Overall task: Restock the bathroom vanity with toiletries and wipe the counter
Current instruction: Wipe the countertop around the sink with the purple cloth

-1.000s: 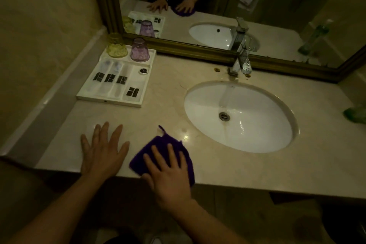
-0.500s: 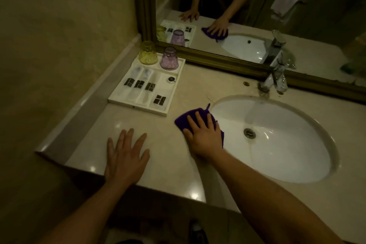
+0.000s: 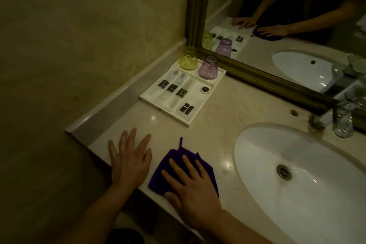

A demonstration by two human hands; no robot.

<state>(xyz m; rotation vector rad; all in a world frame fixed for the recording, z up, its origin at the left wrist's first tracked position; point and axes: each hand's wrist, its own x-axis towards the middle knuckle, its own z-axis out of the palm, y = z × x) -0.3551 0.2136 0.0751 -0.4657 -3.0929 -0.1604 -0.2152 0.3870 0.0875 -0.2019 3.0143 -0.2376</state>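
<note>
Head view, dim light, one frame. Counter [image 3: 223, 109]: beige stone, one white oval sink [image 3: 316, 194] set into it at right, with one drain [image 3: 284, 172] near its middle. One chrome faucet [image 3: 336, 117] stands behind the sink, blurred. Hands: two, both palm-down. Left hand [image 3: 129, 161] lies flat on the bare counter near the front edge, fingers spread and extended, holding nothing. Right hand [image 3: 192, 188] lies flat on top of one purple cloth [image 3: 174, 166], fingers extended and slightly apart, pressing it to the counter rather than gripping it; the cloth sits just beside the left hand, between it and the sink, and one small loop sticks out from its far edge. One white tray [image 3: 215, 80] sits at the back left corner, against the wall ledge and the mirror frame. On its far end: two inverted tumblers, one yellow tumbler [image 3: 188, 58] and one purple tumbler [image 3: 208, 67], side by side, apart from each other. In its compartments: four clear sachets with dark labels [image 3: 172, 87], three in parallel slots and one in the near right slot; contents too blurred to identify. One small round dark item [image 3: 205, 90] lies in the compartment behind the fourth sachet. One mirror [image 3: 297, 16] with a dark gold frame spans the back wall and reflects both arms, the cloth and the tray.
</note>
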